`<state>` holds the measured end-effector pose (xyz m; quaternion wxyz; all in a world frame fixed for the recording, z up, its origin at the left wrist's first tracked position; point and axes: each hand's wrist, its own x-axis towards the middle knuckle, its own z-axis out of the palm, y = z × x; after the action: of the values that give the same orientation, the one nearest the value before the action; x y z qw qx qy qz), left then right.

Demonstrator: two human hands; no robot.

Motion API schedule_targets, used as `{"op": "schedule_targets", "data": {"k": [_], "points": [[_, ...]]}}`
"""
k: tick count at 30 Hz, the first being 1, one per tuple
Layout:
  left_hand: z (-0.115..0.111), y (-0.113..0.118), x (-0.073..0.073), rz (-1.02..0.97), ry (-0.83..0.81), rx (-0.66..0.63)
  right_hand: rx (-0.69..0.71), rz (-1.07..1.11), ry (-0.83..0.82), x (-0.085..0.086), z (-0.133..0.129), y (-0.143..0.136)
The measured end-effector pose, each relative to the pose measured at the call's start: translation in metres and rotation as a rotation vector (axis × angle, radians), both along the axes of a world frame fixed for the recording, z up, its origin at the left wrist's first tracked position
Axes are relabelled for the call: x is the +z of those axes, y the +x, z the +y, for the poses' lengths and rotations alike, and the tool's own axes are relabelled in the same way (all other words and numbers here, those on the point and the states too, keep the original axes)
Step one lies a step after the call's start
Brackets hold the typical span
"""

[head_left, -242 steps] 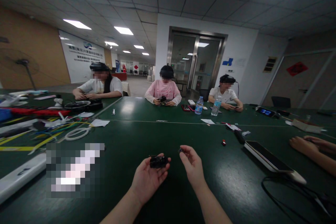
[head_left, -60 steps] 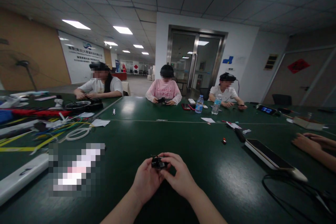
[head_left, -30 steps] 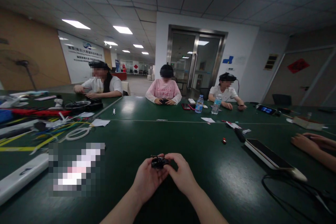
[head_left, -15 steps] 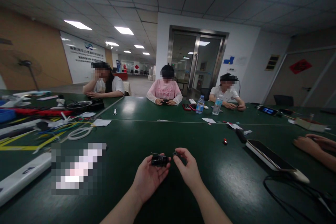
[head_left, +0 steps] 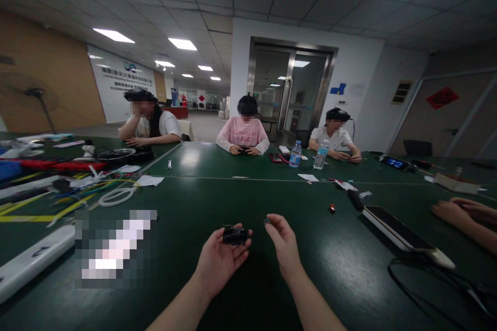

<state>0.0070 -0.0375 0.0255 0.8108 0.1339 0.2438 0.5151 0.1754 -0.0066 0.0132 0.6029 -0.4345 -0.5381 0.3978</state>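
Observation:
In the head view, my left hand point(head_left: 218, 261) is palm up with its fingers curled round a small black cylindrical device point(head_left: 234, 236). A thin wire-like bit sticks up at the device's left end; its exact kind cannot be made out. To the right, my right hand point(head_left: 286, 248) pinches a tiny dark piece point(head_left: 267, 221) between thumb and fingertips. That piece is too small to name. A gap separates it from the black device, and both hands are raised over the dark green table point(head_left: 252, 201).
Left lie a white power strip point(head_left: 37, 261), a blurred-out bright object point(head_left: 116, 248) and a coiled white cable point(head_left: 116, 196). On the right are a white-edged device point(head_left: 404, 230), a black cable point(head_left: 427, 274) and a small red item point(head_left: 332, 209). Bottles point(head_left: 295, 155) and several people are around the table.
My right hand has moved up and to the right, away from the black device, with the tiny piece in its pinch. The left hand has barely moved.

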Motion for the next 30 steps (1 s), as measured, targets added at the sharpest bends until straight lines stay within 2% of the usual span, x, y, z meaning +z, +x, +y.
{"op": "schedule_targets", "data": {"k": [12,22,30], "points": [[0.000,0.002,-0.001,0.011,0.020,0.009,0.063,-0.005,-0.027,0.000,-0.001,0.000],[0.002,0.003,-0.007,0.014,0.039,-0.001,0.142,-0.167,-0.049,0.000,-0.004,-0.009],[0.004,0.006,-0.011,-0.028,0.059,-0.026,0.195,-0.285,0.112,0.011,-0.015,-0.017]]}}
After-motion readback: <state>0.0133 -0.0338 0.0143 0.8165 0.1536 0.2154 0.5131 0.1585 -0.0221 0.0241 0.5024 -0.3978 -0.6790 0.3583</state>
